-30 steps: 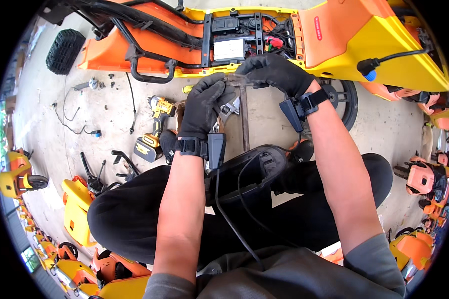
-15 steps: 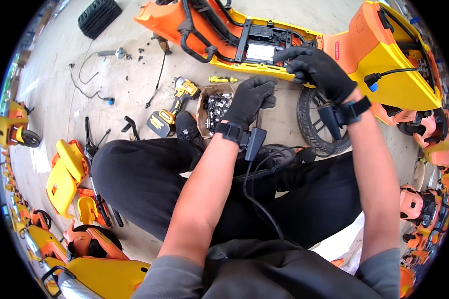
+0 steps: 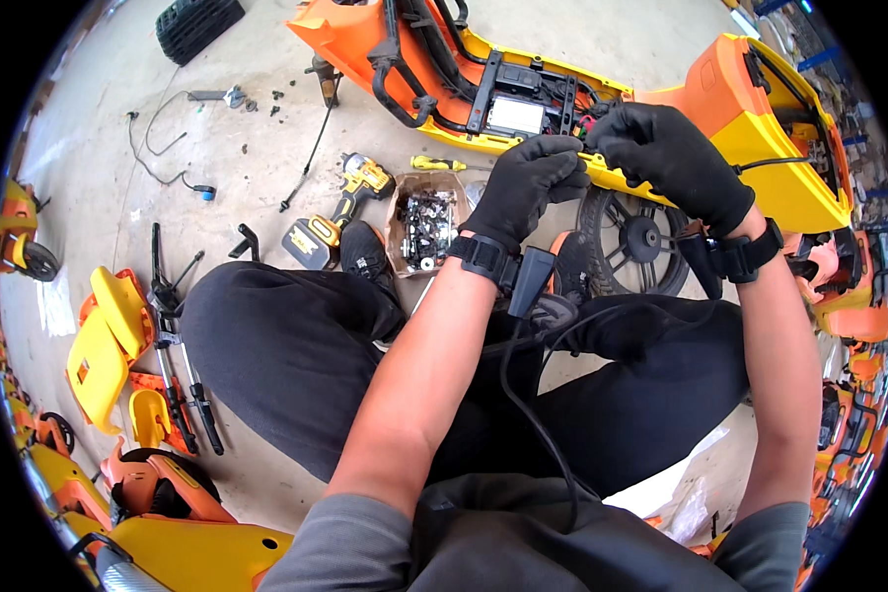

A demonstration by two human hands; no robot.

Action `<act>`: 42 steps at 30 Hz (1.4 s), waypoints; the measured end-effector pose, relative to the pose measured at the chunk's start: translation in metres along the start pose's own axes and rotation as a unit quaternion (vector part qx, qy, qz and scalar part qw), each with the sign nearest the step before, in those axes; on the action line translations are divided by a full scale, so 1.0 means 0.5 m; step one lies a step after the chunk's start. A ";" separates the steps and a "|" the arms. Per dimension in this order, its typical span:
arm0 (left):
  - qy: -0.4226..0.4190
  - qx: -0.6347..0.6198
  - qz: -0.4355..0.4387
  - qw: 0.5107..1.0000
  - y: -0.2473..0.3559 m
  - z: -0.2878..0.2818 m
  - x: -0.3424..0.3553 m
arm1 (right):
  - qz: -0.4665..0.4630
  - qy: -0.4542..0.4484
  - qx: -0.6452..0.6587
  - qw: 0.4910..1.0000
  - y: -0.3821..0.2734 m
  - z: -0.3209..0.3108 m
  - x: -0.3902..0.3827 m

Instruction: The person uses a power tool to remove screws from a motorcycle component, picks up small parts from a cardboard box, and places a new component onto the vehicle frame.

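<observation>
Both my hands wear black gloves and are at the near edge of a yellow and orange scooter body [image 3: 705, 84] lying on the floor. My left hand [image 3: 528, 189] is closed, its fingertips pressed together and pointing right, just below the body's open compartment. Close by on the right, my right hand [image 3: 673, 163] has its fingers curled into a pinch beside red and dark wires [image 3: 584, 122] in that compartment. Whatever either pinch holds is too small or hidden to name. A white-labelled box-shaped unit [image 3: 514, 115] sits inside the compartment, left of the wires.
A spoked wheel [image 3: 669, 244] is below my right hand. By my foot stand a carton of small metal hardware [image 3: 426, 229], a yellow-black cordless power tool [image 3: 350, 197] and a yellow-handled tool [image 3: 436, 163]. Yellow panels [image 3: 99, 355] lie left; a black cable [image 3: 519, 409] trails from my left wrist.
My right hand has drawn its fingers inward and down into a pinch. My left hand has moved right, its fingers now stretching toward the right hand. The whole view has shifted slightly.
</observation>
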State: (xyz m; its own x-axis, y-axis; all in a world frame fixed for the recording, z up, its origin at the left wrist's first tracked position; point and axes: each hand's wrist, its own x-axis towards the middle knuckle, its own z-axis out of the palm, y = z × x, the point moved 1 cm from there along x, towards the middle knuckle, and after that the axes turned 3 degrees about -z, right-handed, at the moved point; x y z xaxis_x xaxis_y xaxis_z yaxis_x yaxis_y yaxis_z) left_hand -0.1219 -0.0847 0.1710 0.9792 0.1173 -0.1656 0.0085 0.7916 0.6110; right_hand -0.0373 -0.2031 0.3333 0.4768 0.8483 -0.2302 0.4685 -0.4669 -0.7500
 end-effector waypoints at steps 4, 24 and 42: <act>-0.003 -0.005 0.025 1.000 0.008 -0.003 0.008 | -0.028 -0.002 -0.036 0.999 0.014 0.005 0.019; 0.073 0.060 0.020 0.995 -0.005 -0.035 0.057 | -0.122 0.064 -0.182 0.974 0.176 0.008 0.114; 0.250 0.191 0.037 0.948 -0.025 -0.191 0.104 | -0.012 -0.075 -0.091 0.993 0.257 0.004 0.153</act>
State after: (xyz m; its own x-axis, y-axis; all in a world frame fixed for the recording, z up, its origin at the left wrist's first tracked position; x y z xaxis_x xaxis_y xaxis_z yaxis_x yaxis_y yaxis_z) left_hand -0.0905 -0.0312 0.0811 0.7616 0.5096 -0.4003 0.1101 0.5069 0.8550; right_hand 0.0577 -0.1976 0.2180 0.3543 0.8806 -0.3146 0.6115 -0.4727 -0.6345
